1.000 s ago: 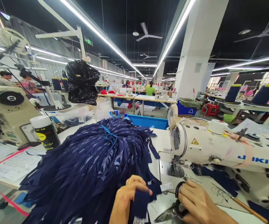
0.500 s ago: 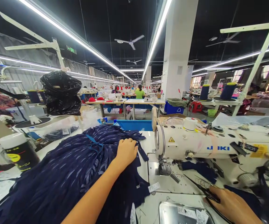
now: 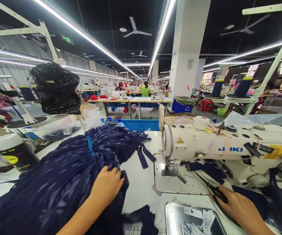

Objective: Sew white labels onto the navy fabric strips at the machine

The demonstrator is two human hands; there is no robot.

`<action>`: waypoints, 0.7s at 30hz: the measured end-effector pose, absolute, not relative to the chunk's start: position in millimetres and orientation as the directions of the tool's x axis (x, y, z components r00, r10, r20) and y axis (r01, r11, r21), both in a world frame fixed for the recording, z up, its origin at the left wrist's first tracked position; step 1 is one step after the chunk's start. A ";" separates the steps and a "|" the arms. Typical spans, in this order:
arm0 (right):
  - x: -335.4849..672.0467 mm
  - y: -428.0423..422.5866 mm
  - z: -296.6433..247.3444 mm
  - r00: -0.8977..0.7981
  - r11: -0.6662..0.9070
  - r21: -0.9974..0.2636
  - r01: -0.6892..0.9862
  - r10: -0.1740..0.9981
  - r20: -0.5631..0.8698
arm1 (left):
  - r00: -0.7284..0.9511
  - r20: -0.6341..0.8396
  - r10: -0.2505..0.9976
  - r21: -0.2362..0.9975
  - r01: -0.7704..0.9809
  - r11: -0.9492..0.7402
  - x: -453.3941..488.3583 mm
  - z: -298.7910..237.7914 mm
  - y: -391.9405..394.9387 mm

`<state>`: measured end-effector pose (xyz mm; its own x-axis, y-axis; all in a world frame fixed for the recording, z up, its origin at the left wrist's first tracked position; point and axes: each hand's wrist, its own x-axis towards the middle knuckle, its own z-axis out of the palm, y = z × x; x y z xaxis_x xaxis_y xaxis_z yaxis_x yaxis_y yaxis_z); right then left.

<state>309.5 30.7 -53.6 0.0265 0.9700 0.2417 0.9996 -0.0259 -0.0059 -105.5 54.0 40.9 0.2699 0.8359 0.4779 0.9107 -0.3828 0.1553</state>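
Observation:
A big bundle of navy fabric strips (image 3: pixel 65 176), tied with a blue band (image 3: pixel 90 145), is heaped over the left side of the sewing table. My left hand (image 3: pixel 109 186) has its fingers curled into the bundle's right edge; the fingertips are partly sunk in the cloth. At the lower right, my right hand (image 3: pixel 241 207) is closed around the handles of black scissors (image 3: pixel 220 195), whose blades point up and left toward the sewing machine (image 3: pixel 192 140). Loose navy scraps (image 3: pixel 146 218) lie on the table between my hands.
A metal tray (image 3: pixel 167 213) with white labels (image 3: pixel 192 212) sits in front of the machine. A white-capped black can (image 3: pixel 15 153) stands at left, near a black plastic bag (image 3: pixel 55 88) on a stand. Thread cones (image 3: pixel 242 86) stand behind the machine. A person in green (image 3: pixel 145 89) sits far back.
My left hand has drawn the bundle's right side left and toward me, baring more tabletop and loose scraps. My right hand and the scissors stay nearly in place. The view has shifted slightly.

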 end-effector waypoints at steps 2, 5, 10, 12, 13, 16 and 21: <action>310.5 30.4 -56.9 0.024 -0.024 -0.006 1.000 0.969 0.248 | 0.304 0.396 0.866 -0.061 0.950 -0.306 -150.6 33.8 15.8; 311.4 28.7 -61.4 0.004 -0.009 0.015 1.000 0.946 0.324 | 0.312 0.413 0.856 -0.261 0.941 -0.217 -205.8 26.7 -25.4; 310.7 24.5 -59.7 -0.089 0.065 0.074 0.995 0.912 0.401 | 0.256 0.396 0.882 -0.253 0.954 -0.163 -211.0 32.0 -42.0; 308.9 22.7 -56.5 -0.140 0.104 0.103 0.989 0.870 0.473 | 0.220 0.395 0.892 -0.161 0.973 -0.168 -196.2 36.6 -37.5; 307.7 21.9 -54.9 -0.169 0.121 0.126 0.985 0.837 0.521 | 0.208 0.383 0.900 -0.100 0.978 -0.183 -188.8 39.4 -34.5; 304.7 20.4 -51.6 -0.262 0.162 0.213 0.964 0.731 0.630 | 0.207 0.303 0.930 0.043 0.972 -0.231 -166.8 53.9 -22.5; 305.1 20.1 -51.7 -0.291 0.156 0.257 0.954 0.693 0.659 | 0.259 0.244 0.934 0.067 0.957 -0.283 -102.7 91.0 17.5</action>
